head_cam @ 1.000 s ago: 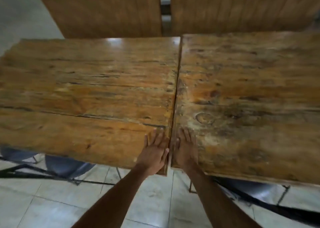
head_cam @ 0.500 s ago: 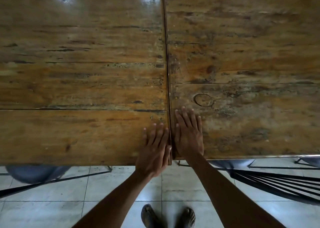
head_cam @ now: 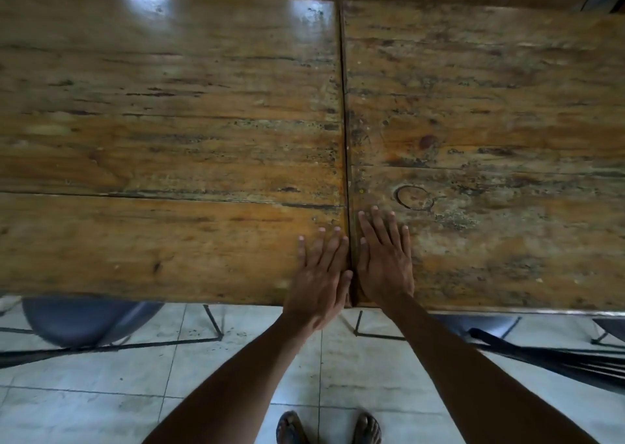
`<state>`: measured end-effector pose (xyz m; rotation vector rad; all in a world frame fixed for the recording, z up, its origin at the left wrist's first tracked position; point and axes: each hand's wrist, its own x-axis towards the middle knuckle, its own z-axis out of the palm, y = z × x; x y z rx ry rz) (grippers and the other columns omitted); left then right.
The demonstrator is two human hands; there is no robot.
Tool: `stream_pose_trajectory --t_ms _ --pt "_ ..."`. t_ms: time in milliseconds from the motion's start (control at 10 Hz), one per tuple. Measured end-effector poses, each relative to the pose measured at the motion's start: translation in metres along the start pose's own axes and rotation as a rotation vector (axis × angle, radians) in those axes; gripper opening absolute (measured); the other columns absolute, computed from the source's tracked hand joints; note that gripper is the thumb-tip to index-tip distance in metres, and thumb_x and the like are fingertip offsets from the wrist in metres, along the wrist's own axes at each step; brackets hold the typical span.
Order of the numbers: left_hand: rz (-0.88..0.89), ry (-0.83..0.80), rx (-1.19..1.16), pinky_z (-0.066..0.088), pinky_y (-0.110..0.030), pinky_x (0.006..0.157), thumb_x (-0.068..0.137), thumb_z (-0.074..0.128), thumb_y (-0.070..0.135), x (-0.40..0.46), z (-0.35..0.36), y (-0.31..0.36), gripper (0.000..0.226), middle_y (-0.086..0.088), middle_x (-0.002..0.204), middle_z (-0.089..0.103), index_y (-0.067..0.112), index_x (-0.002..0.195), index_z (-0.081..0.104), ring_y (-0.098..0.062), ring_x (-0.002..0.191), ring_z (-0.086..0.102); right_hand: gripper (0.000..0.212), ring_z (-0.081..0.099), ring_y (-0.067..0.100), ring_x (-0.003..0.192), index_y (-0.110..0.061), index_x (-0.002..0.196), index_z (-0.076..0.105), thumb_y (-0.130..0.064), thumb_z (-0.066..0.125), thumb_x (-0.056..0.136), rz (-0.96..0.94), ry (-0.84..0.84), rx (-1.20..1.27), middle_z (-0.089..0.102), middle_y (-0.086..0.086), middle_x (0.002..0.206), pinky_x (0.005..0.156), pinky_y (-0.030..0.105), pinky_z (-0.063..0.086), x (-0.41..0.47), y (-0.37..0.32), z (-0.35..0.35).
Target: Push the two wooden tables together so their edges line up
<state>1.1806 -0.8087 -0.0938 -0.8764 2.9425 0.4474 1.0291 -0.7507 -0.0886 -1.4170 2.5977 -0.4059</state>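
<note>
Tables meet between our flat, spread left hand [head_cam: 321, 271] and right hand [head_cam: 382, 261]; we judge the near edges almost level, needing one small nudge.

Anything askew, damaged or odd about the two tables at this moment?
Slightly askew: the left table's near edge sits a little farther from the person than the right table's, leaving a small step at the seam. Both tops look worn and stained. The left hand and right hand lie flat beside the seam.
</note>
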Motion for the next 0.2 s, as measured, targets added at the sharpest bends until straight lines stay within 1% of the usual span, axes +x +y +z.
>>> stream_pose_trajectory --t_ms 100,200 --pt "-0.035 -0.123 -0.07 -0.001 -0.061 0.125 0.107 0.018 0.045 -0.001 -0.028 -0.012 0.061 -0.006 0.172 0.006 0.015 0.16 0.011 -0.031 0.158 -0.004 0.053 0.007 0.028 0.156 -0.027 0.157 0.017 -0.031 0.026 0.105 0.005 -0.067 -0.035 0.014 0.001 0.169 0.126 0.053 0.009 0.0 -0.02 -0.008" --pt "-0.06 -0.158 -0.112 -0.005 -0.058 0.124 0.107 0.017 0.048 -0.011 -0.057 -0.001 0.064 -0.009 0.172 -0.001 0.016 0.16 0.003 -0.035 0.157 -0.007 0.067 0.01 0.033 0.154 -0.023 0.158 0.008 -0.04 0.039 0.101 0.03 -0.266 -0.195 0.007 0.004 0.169 0.122 0.054 0.02 0.004 -0.027 -0.035"
